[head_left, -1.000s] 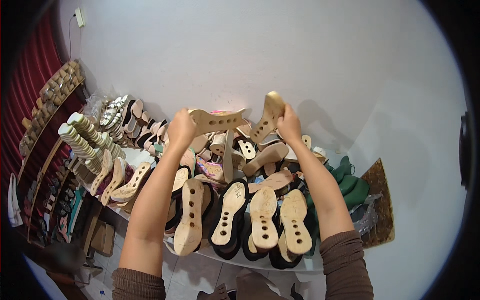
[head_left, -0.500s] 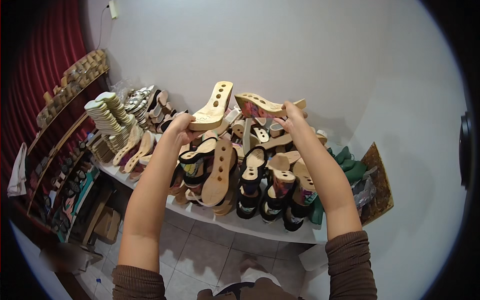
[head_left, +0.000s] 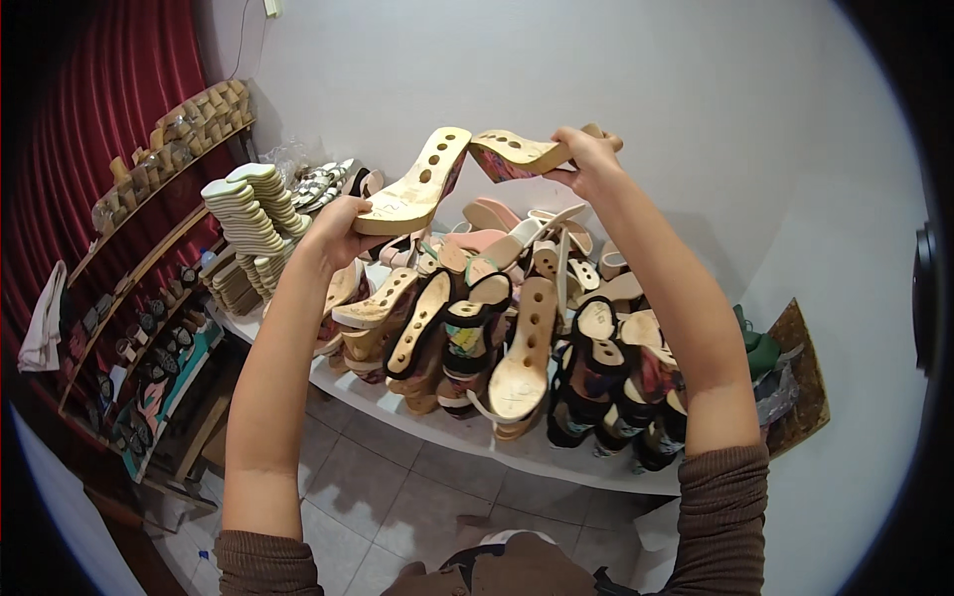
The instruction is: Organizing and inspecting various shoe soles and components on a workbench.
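Observation:
My left hand [head_left: 336,234] is closed round the toe end of a pale wedge shoe sole [head_left: 409,189] with a row of dark holes along its top. In my right hand [head_left: 590,162] is a similar wedge sole [head_left: 515,151], its side covered in a colourful pattern. Both are held up above the table, their holed heel ends meeting or nearly meeting. Beneath them, several wedge soles stand in rows, some black-edged. One bare wooden sole [head_left: 524,363] leans upright at the front of these rows.
The white-covered table [head_left: 452,437] also bears stacked white-edged soles [head_left: 243,214] at the left and green shoe forms [head_left: 760,348] beside a brown board [head_left: 801,382] at the right. Wooden shelves [head_left: 149,214] with shoes stand before a red curtain [head_left: 119,89].
Both hands have risen with their soles, and the two heel ends have come closer together. My view has shifted, so the table's contents appear farther right.

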Action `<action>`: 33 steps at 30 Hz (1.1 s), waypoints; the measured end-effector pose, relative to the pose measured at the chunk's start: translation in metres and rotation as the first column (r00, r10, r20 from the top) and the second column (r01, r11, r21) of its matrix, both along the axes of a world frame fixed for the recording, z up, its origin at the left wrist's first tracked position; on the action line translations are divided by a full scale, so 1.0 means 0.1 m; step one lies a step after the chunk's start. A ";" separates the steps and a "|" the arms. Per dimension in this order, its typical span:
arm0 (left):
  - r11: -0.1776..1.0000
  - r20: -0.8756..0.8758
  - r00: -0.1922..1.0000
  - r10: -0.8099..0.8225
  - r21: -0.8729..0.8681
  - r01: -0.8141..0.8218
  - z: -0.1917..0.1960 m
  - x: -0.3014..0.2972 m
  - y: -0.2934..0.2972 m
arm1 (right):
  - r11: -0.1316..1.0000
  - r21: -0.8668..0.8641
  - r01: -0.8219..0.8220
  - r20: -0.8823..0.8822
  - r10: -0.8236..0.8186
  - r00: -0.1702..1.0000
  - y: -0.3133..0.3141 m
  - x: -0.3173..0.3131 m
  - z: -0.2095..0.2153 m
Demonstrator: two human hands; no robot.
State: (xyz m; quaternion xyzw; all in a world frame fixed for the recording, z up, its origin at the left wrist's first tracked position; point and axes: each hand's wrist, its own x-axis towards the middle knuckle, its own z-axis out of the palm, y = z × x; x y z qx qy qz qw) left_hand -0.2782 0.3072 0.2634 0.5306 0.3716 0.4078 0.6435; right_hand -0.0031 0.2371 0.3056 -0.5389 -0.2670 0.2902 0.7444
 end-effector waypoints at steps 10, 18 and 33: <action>0.988 0.089 0.985 -0.148 -0.036 0.152 -0.11 -0.28 1.06 | 0.992 0.089 0.091 -0.223 -0.069 0.972 0.75 -0.53 -0.09; 0.919 0.160 0.914 -0.373 -0.075 0.388 -0.27 -0.44 1.61 | 0.951 0.161 0.265 -0.429 -0.174 0.886 0.85 -0.90 -0.30; 0.863 0.200 0.856 -0.476 -0.080 0.499 -0.64 -1.27 2.12 | 0.939 0.166 0.300 -0.601 -0.145 0.786 1.12 -2.20 -1.04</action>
